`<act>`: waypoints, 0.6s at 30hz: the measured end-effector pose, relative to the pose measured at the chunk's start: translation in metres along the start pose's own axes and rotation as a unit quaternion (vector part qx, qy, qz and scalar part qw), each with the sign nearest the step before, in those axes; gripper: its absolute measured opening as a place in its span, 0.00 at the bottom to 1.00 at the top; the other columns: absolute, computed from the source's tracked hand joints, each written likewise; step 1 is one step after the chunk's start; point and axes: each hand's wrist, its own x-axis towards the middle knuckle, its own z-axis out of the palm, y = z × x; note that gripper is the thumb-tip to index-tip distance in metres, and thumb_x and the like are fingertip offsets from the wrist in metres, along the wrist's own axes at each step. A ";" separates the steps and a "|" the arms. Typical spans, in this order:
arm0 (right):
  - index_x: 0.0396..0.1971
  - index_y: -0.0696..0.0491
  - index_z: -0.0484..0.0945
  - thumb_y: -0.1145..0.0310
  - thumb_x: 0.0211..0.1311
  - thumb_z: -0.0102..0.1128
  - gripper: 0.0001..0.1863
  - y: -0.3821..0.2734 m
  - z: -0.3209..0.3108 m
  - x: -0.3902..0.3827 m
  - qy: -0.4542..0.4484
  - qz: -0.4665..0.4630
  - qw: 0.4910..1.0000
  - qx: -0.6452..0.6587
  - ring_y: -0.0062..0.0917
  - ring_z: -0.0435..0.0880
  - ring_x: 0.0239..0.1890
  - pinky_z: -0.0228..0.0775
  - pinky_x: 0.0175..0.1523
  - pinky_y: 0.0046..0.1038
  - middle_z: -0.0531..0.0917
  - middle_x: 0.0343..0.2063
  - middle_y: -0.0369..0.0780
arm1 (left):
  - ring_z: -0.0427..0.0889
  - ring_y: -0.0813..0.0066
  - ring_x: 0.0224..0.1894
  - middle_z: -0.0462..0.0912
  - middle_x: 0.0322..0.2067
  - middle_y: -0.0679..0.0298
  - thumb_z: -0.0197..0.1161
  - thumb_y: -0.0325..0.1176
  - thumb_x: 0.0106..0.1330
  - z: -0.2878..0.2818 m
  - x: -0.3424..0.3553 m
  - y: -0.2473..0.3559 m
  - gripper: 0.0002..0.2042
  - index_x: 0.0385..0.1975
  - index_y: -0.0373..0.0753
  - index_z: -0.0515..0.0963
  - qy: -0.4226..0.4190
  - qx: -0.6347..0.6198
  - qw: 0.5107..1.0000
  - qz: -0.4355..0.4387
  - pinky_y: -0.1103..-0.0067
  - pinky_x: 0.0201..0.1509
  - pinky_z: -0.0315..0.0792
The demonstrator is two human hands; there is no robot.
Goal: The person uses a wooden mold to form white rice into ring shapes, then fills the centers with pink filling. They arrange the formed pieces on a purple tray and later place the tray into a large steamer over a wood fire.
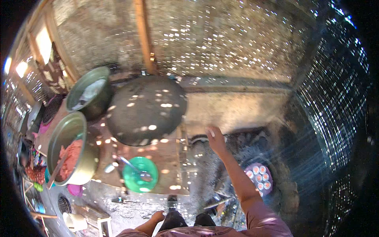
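Note:
My right arm stretches forward over the dark, ashy hearth (201, 166). At its end my right hand (215, 139) has its fingers drawn together above the hearth's far edge; a small pale patch shows by them, too blurred to name. Beside my right forearm sits a round pan (271, 177), its hollows filled with several white rounds with orange middles (259, 177). My left hand (158, 216) hangs low by my left knee with the fingers curled, and nothing shows in it. Left of the hearth stands a green plastic bowl (131, 179) with a ladle (130, 164) in it.
A large dark round lid or pan (146, 110) covers much of the board table (169, 181). Two deep basins stand left: one (90, 158) holds an orange-pink mass and a paddle, the other (100, 100) something whitish. Woven walls (221, 39) enclose the space; smoke drifts right.

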 end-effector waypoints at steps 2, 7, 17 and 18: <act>0.45 0.55 0.78 0.60 0.65 0.58 0.16 -0.092 0.052 0.083 -0.045 -0.140 0.984 0.100 0.42 0.78 0.50 0.72 0.53 0.37 0.81 0.45 0.45 | 0.74 0.50 0.58 0.78 0.52 0.47 0.53 0.38 0.59 -0.014 -0.017 -0.025 0.23 0.56 0.40 0.75 0.032 -0.055 0.997 -0.032 0.63 0.62 0.68; 0.37 0.54 0.80 0.54 0.64 0.57 0.17 -0.230 0.204 0.225 -0.131 0.026 0.990 -0.051 0.44 0.81 0.39 0.75 0.48 0.40 0.82 0.35 0.47 | 0.84 0.52 0.42 0.80 0.46 0.44 0.53 0.38 0.62 -0.023 -0.052 -0.085 0.19 0.51 0.37 0.76 0.063 -0.076 0.995 -0.008 0.63 0.44 0.78; 0.23 0.48 0.72 0.62 0.62 0.49 0.10 -0.168 0.392 0.276 -0.007 0.454 0.546 0.705 0.33 0.66 0.20 0.65 0.30 0.40 0.67 0.19 0.39 | 0.84 0.55 0.39 0.82 0.43 0.45 0.54 0.37 0.62 -0.172 -0.021 -0.123 0.18 0.50 0.37 0.76 0.057 -0.104 0.993 -0.025 0.65 0.41 0.78; 0.22 0.47 0.71 0.63 0.62 0.48 0.10 -0.171 0.389 0.280 -0.018 0.447 0.491 0.747 0.32 0.63 0.18 0.63 0.28 0.39 0.65 0.18 0.38 | 0.85 0.56 0.39 0.82 0.42 0.46 0.54 0.37 0.62 -0.185 -0.016 -0.121 0.18 0.50 0.37 0.76 0.062 -0.103 0.993 -0.020 0.65 0.41 0.78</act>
